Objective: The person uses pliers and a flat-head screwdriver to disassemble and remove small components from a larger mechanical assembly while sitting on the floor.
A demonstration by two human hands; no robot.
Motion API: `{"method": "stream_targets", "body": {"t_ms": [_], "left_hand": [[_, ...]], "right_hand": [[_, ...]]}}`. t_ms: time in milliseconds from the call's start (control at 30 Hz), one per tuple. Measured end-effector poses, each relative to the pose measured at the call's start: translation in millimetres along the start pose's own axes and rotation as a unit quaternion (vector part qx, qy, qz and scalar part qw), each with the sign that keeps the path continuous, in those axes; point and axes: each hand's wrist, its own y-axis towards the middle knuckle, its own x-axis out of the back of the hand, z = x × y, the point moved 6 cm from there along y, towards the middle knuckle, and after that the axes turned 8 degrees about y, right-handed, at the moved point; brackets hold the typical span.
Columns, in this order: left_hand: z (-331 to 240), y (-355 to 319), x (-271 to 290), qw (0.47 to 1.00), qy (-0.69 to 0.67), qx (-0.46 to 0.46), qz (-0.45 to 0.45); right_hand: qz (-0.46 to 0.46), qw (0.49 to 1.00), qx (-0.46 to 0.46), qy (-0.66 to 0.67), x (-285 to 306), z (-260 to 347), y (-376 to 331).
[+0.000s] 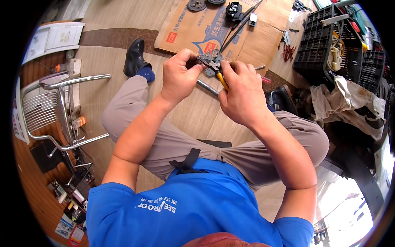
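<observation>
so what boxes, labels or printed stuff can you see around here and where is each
Flattened cardboard box: on the floor ahead of the hands, brown, with red and blue print.
Printed leaflets: on the floor at lower left, small colourful sheets.
Poster or sheet: at the far left edge behind the metal chair, pale, too bent to make out.
Shirt print: white lettering on the blue shirt.

Beyond my hands a flattened cardboard sheet [247,37] lies on the floor, with a black clamp-like tool [233,11] and two dark discs [197,5] on it. To my right stand black plastic crates [317,45] above a crumpled cloth [341,103]. A chrome chair frame [57,111] is at my left.
</observation>
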Motion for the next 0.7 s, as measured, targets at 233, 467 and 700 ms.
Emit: {"method": "stream_targets", "body": {"t_ms": [233,467,700], "left_hand": [[7.0,-4.0,-0.3,1.0,-0.003,0.011,0.019],[12.0,-4.8,0.1,1.0,0.014,0.009,0.013],[17.0,-6.4,-2.5,0.999,0.019,0.021,0.019]], "right_hand": [[-0.002,1.0,0.02,-0.023,-3.9,1.0,4.4],[0.005,0.999,0.023,-0.037,-9.9,-1.6,5.5],[0.019,0.999,0.011,-0.039,-15.7,-6.1,4.7]]}}
